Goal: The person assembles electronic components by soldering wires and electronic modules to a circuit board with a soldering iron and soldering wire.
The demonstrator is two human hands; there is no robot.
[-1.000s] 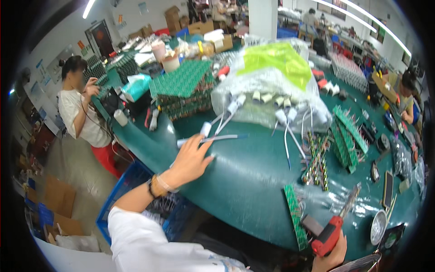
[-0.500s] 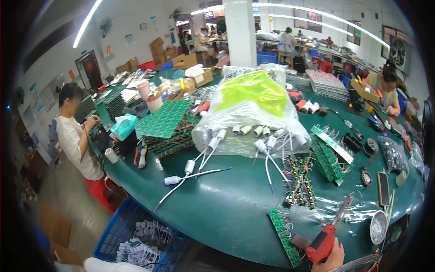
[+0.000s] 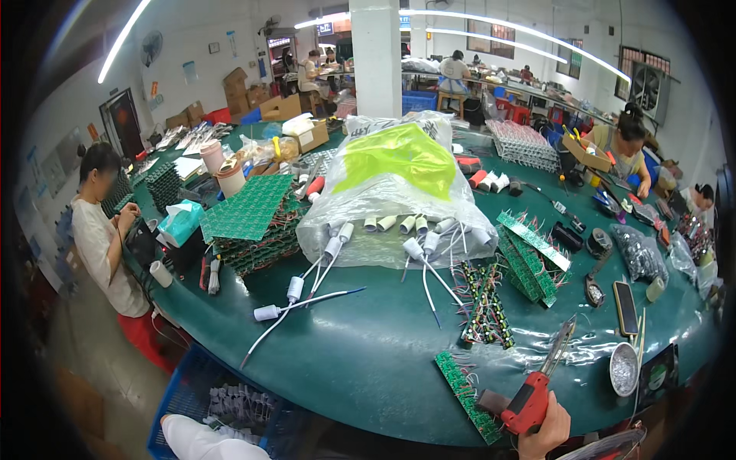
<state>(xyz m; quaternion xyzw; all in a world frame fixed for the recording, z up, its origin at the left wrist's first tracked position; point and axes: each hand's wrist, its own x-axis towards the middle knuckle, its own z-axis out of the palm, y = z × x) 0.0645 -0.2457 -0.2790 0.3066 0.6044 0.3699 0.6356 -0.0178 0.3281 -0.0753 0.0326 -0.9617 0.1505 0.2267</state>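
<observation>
My right hand grasps a red, pistol-shaped tool with a long metal nose, by the smooth green table's near edge; my left hand is out of view, its state untellable.

Garment, upper body: left sleeve, one, white. Cloth plain, appearing matt, with soft grey shading in its shallow folds. Cut loose; outline broad and rounded at the upper left end, the rest running off the lower edge of view. Whether that end is a hem or a fold cannot be told. Hand, right: one, bare, ungloved; thumb and fingers partly visible, knuckles rounded, wrist cut by the lower edge. Finer detail, nails included, too small to describe.
</observation>
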